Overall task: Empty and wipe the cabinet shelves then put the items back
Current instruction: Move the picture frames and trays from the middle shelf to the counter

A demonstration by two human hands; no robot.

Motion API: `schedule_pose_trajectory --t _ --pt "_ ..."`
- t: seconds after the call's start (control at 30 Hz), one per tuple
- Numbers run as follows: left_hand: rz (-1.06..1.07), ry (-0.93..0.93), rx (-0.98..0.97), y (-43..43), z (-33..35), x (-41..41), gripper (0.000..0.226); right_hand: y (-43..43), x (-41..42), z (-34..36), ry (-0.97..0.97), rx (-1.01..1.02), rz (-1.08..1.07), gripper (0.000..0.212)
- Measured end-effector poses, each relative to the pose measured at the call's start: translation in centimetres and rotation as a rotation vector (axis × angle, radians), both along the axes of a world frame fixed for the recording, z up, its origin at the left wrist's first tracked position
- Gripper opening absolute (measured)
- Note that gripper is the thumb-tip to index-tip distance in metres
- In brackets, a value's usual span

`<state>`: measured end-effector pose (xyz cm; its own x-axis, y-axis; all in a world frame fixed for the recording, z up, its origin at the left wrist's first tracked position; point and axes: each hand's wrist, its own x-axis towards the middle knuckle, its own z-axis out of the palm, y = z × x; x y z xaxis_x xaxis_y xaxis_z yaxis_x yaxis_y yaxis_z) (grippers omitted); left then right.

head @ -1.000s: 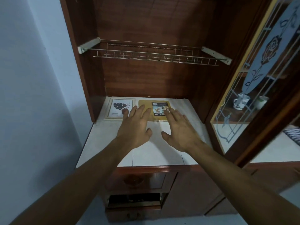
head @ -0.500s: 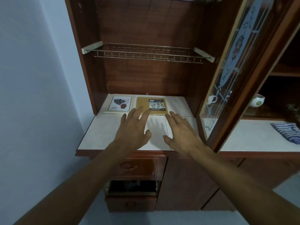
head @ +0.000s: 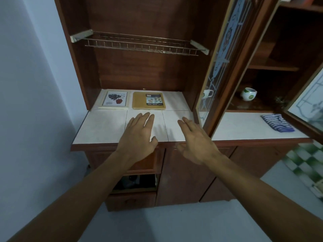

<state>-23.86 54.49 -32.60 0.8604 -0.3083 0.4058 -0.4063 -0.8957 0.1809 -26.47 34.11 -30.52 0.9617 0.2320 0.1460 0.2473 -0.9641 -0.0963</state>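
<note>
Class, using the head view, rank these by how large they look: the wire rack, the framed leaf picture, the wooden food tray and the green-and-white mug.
1. wire rack, widest by far
2. framed leaf picture and wooden food tray, too alike to rank
3. green-and-white mug, smallest

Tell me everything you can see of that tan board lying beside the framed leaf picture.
The tan board looks like light wood, roughly square with rounded corners. It lies flat at the back of the white tiled counter, just right of the framed picture. A dark printed label reading FOOD TRAY covers its right part. Nothing else touches it.
</note>
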Motion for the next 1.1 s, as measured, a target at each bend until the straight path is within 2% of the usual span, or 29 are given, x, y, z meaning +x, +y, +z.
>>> schedule_pose_trajectory --t 0.23,0.7,1.1 --pt "-0.021 -0.028 -0.001 -3.7 0.5 -3.5 0.072 -3.8 -3.0 0.6 -0.057 -0.005 0.014 0.077" --pt "-0.003 -0.009 0.050 -15.9 0.7 -11.2 0.072 -15.5 -9.3 0.7 -0.055 0.038 0.063 0.080" --pt "-0.068 -0.057 0.048 -21.0 1.3 -11.8 0.071 -20.6 -11.7 1.4 -0.042 0.016 -0.038 0.079"
